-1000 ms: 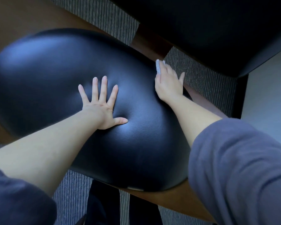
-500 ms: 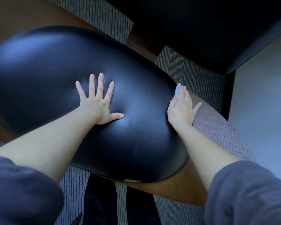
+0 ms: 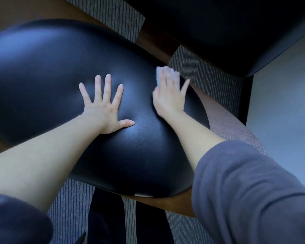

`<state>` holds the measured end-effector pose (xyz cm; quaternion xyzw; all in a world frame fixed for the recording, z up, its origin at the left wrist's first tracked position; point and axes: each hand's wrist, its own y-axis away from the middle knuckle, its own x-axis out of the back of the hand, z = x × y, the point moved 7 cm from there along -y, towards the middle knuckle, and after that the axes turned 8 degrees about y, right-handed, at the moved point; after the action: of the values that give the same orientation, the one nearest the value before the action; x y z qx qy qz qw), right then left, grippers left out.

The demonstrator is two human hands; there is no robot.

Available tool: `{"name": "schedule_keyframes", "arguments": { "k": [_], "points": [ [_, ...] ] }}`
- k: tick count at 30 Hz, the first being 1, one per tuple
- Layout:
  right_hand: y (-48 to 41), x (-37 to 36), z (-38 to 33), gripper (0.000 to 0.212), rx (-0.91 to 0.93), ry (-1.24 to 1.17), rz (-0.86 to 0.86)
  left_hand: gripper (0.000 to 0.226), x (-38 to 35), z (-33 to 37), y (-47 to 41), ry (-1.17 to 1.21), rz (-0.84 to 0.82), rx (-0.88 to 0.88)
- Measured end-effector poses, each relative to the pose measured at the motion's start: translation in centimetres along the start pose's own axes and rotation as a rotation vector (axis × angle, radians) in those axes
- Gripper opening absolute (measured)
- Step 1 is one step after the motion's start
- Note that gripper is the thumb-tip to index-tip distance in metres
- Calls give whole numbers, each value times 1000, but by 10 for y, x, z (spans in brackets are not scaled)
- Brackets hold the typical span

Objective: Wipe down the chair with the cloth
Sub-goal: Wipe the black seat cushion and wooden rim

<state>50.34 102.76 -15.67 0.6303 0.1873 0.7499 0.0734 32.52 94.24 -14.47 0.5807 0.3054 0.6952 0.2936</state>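
The left hand (image 3: 104, 110) lies flat on the black padded chair seat (image 3: 42, 76), fingers straight and spread, thumb out to the side, holding nothing. The right hand (image 3: 167, 95), blurred, is also flat with its fingers straight, pressing a pale cloth (image 3: 159, 74) against the seat close to its right edge. Only a strip of the cloth shows past the fingertips and along the index-finger side. Both forearms are bare, with grey sleeves (image 3: 245, 191) pushed up toward the elbows. A brown wooden frame (image 3: 180, 206) shows under the seat's near and right edges. Below lies striped grey carpet (image 3: 201, 71), and the person's dark trouser legs (image 3: 104, 217) stand at the near edge. Another dark upholstered piece (image 3: 227, 32) fills the upper right.
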Motion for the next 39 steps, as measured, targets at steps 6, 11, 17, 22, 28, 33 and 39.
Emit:
{"name": "schedule_keyframes", "arguments": {
  "k": [6,11,17,22,28,33,39],
  "points": [
    [24,-4,16,64,103,22,-14,112,2,0,1,-41,-37,16],
    [47,-7,65,64,-198,-37,-62,104,4,-12,13,-140,-49,-12],
    [97,-3,104,65,-471,-209,-161,99,-8,-32,46,-227,-87,-31],
    [164,-6,104,67,-573,-208,-113,96,-8,-44,59,-288,-114,-73],
    [223,-12,81,67,-720,-223,-77,94,-5,-55,61,-347,-87,-155],
    [192,-9,85,67,-737,-191,-54,96,-12,-57,58,-329,-41,-200],
    [122,-5,74,66,-576,-99,-47,100,-19,-61,50,-347,-22,-209]
  ]
}}
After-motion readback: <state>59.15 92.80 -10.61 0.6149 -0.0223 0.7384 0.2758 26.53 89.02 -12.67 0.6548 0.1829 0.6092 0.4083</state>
